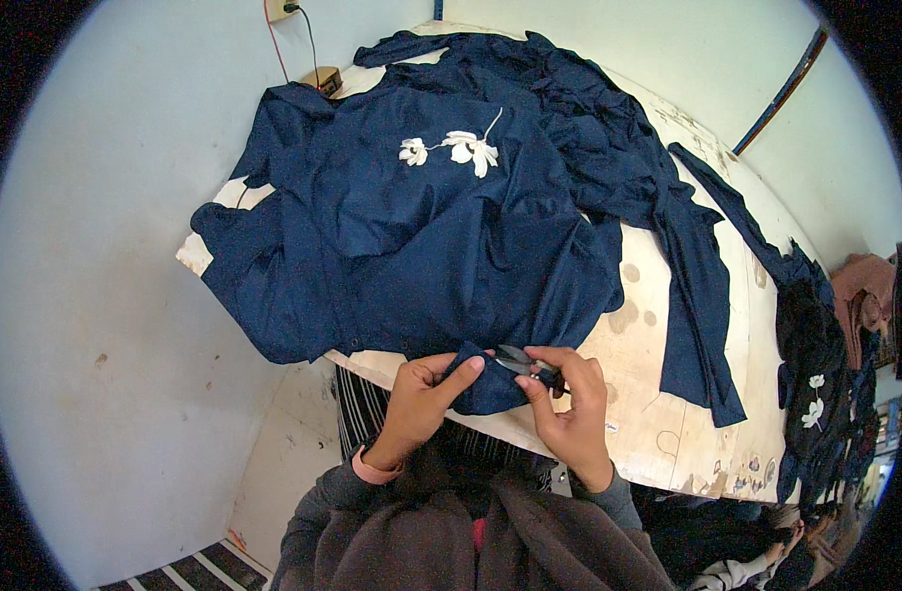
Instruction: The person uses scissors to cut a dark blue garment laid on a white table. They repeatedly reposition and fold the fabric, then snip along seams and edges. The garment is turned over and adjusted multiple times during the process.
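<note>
A navy blue garment lies spread and wrinkled across the table, with white flower appliqués on its upper part. Near the table's front edge, my left hand pinches a fold of its lower hem between thumb and fingers. Just to the right, my right hand grips a small pair of dark thread snips. Their blades point left, right beside the pinched fabric. Whether the blades touch any thread is too small to tell.
More navy garments are heaped along the back of the pale wooden table. A dark garment with white flowers hangs over its right end. A wall socket with cords is at the back left. Another person's hand shows at lower right.
</note>
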`<state>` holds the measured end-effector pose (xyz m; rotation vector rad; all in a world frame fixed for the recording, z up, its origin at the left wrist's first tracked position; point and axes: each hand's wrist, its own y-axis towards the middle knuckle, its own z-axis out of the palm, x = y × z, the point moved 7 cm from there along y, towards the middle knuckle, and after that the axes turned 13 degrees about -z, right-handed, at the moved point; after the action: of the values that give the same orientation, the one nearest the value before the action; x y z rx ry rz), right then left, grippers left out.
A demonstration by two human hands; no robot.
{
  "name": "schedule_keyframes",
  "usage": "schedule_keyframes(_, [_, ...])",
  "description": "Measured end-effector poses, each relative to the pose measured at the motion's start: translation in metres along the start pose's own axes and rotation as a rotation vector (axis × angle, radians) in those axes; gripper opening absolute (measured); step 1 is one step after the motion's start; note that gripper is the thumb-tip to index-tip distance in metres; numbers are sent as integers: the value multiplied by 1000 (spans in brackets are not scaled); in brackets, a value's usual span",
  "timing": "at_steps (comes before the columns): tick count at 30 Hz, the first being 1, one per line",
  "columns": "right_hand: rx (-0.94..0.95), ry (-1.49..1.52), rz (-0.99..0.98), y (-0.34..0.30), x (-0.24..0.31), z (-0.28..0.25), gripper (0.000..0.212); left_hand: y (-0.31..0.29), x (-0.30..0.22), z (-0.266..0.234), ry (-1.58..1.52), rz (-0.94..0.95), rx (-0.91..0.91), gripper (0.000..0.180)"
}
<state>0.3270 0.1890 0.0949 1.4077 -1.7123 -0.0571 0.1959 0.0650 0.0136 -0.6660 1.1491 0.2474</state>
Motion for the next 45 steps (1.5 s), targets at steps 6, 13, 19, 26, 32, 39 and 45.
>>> schedule_keyframes(6, [-237,245,173,-2,-18,-4,26,4,1,-7,-241,-10,7,27])
schedule_keyframes(13, [-304,430,416,-9,-58,-11,26,7,-7,-28,-367,16,-69,30])
schedule_keyframes(19, [-282,336,197,-4,-28,-3,27,2,12,-32,-500,-205,-332,68])
schedule_keyframes(26, [-122,-70,-119,11,2,0,25,5,19,-28,-606,-217,-310,54])
schedule_keyframes(32, [-131,-118,-206,16,12,2,26,5,15,-20,-626,-217,-185,56])
schedule_keyframes(39, [-127,-142,-220,16,10,3,24,5,20,-15,-599,-243,-191,60])
schedule_keyframes(45, [-170,76,-89,17,4,2,26,1,3,-15,-275,-92,-196,51])
